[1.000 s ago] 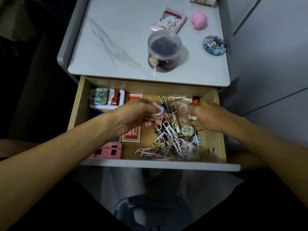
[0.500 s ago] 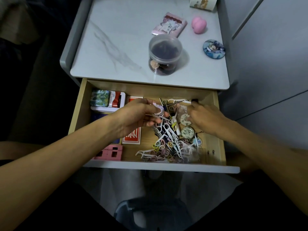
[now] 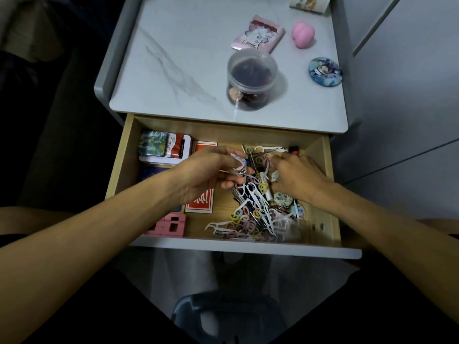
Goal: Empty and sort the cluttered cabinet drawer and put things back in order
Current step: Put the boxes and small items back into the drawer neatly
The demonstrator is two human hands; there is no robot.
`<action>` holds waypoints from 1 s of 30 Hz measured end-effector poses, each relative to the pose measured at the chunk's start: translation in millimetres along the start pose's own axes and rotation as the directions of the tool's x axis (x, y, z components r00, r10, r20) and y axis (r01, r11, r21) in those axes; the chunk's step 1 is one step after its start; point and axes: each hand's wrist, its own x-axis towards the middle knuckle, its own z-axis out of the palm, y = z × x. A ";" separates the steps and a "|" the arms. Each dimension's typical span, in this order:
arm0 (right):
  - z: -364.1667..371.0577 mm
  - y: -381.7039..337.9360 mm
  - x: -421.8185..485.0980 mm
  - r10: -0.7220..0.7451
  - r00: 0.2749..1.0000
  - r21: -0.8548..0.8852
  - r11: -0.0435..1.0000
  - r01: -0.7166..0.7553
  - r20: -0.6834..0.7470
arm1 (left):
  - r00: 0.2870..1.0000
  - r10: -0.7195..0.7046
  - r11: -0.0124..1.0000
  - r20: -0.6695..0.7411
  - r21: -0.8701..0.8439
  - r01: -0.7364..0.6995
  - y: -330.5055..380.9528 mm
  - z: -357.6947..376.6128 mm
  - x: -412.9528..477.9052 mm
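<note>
The wooden drawer [image 3: 327, 189] stands pulled out under the cabinet top. Its right half holds a heap of white floss picks and pastel rings [image 3: 250, 214]. My left hand [image 3: 211, 172] hovers over the heap's upper left, fingers closed on a small pale lilac item [image 3: 239, 165]. My right hand [image 3: 295, 175] presses down into the heap near the back right; its fingertips are buried among the items, so what they grip is hidden. A red card box [image 3: 200, 202] lies partly under my left hand.
On the marble cabinet top [image 3: 173, 70] stand a clear jar [image 3: 250, 80], a pink packet [image 3: 258, 36], a pink heart-shaped thing [image 3: 303, 34] and a round badge [image 3: 325, 70]. In the drawer's left part lie a green and red tin [image 3: 164, 147] and pink blocks [image 3: 171, 225]. A stool [image 3: 223, 316] is below.
My right hand has moved back and left within the heap, toward the left hand. The left hand has stayed in place with the small item. The camera has tilted slightly.
</note>
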 end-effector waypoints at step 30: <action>-68.1 -30.6 -42.2 -0.071 0.983 0.729 0.663 0.172 -0.168 | 0.999 -0.029 0.997 -0.032 -0.073 0.026 11.1 -11.6 -24.2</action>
